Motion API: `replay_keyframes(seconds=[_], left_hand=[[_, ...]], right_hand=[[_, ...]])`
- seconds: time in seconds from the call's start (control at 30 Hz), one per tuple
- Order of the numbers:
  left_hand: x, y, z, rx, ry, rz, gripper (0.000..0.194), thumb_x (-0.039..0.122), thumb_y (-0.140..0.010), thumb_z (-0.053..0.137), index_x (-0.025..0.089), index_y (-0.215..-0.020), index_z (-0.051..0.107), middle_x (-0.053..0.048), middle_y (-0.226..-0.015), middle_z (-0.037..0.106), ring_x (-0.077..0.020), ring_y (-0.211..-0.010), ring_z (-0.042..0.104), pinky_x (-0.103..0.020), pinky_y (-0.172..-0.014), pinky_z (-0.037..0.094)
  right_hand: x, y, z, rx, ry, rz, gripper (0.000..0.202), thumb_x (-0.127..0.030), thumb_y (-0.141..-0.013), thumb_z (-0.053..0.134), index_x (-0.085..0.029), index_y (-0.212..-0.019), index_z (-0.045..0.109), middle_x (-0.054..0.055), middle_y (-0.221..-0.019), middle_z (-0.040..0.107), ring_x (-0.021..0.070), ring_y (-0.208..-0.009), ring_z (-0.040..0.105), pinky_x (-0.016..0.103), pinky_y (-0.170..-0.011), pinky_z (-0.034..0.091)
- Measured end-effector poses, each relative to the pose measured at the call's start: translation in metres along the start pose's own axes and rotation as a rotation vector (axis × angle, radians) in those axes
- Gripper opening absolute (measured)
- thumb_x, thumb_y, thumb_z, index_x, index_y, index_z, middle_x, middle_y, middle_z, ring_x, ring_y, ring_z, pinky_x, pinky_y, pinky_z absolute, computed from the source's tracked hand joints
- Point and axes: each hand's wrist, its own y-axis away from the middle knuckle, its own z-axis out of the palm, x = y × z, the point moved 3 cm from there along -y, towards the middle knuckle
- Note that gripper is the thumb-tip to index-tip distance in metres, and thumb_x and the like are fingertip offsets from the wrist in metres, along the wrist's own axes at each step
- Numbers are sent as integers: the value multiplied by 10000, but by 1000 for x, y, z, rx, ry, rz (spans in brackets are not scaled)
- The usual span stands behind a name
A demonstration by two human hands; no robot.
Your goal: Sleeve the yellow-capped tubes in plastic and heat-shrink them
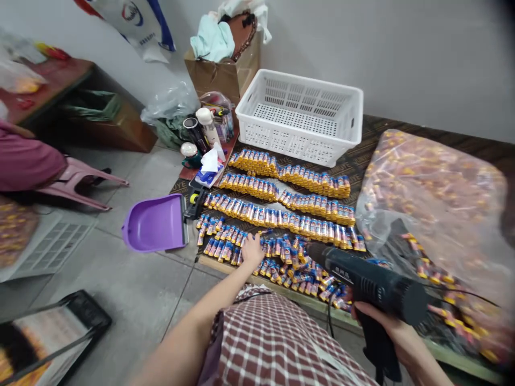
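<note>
Rows of small bottles [259,214] with blue caps, printed labels and yellow bases cover a dark patterned board. Toward its front edge, more of them lie loose and jumbled. My left hand [252,251] is down among the nearer bottles, its fingers bent and closed around a small bottle that they partly hide. In my right hand [376,316] is a black heat gun [366,279], gripped by its handle. Its nozzle points left over the loose bottles, a short way from my left hand.
Behind the rows stands a white plastic crate [298,134]. A big clear bag [438,187] of similar pieces lies at right. Left are a purple dustpan [156,225], flasks [207,126] and a tape dispenser [196,201]. Someone sits on a pink stool [76,179] at far left.
</note>
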Motion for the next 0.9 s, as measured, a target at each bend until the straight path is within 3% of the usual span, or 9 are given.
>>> replay_keyframes(seconds=[0.13,0.23,0.37,0.53,0.7,0.8,0.9], left_hand=[[6,3,0,23,-23,-57,417,155,-707,578,220,-1100,456,-98,-1115,463,-241,-1028,493,-328,-824,397],[5,6,0,52,-30,-111,411,177,-707,596,188,-1091,450,-126,-1106,482,-283,-1109,443,-399,-925,343],[-3,11,3,32,5,-119,413,147,-681,614,196,-1064,468,-116,-1080,530,-254,-1065,493,-354,-889,368],[-47,0,-18,59,67,-226,376,279,-715,605,202,-1059,476,-116,-1060,557,-253,-1005,542,-325,-789,418],[-104,-29,-51,93,120,-278,446,347,-685,637,189,-1079,498,-126,-1058,578,-265,-1011,556,-331,-803,433],[-119,-39,-61,111,159,-229,470,274,-668,640,184,-1110,511,-133,-1073,581,-266,-1004,567,-334,-810,442],[-127,-40,-65,153,212,-181,514,249,-662,632,175,-1156,511,-141,-1099,577,-276,-1031,559,-351,-849,440]], right_hand=[[-8,-29,-1,-173,28,-25,384,-480,-601,722,-136,-772,709,75,-673,662,204,-611,578,311,-612,475],[-16,-41,13,-261,58,-39,410,-491,-592,722,-134,-794,707,74,-650,654,200,-583,570,308,-569,464],[-24,-47,37,-294,67,-92,424,-492,-597,713,-117,-793,698,76,-641,645,194,-586,567,309,-575,459],[-30,-49,75,-367,-1,-134,347,-418,-589,716,-136,-788,677,65,-688,660,173,-550,559,313,-580,463],[-35,-59,133,-432,32,-86,193,-310,-576,700,-154,-679,652,39,-610,645,154,-500,536,295,-520,442],[-38,-64,163,-452,58,-108,148,-289,-573,685,-158,-624,639,32,-578,637,155,-506,543,297,-538,449],[-37,-62,169,-439,83,-98,153,-291,-569,679,-161,-643,648,25,-552,628,158,-503,545,303,-556,461]])
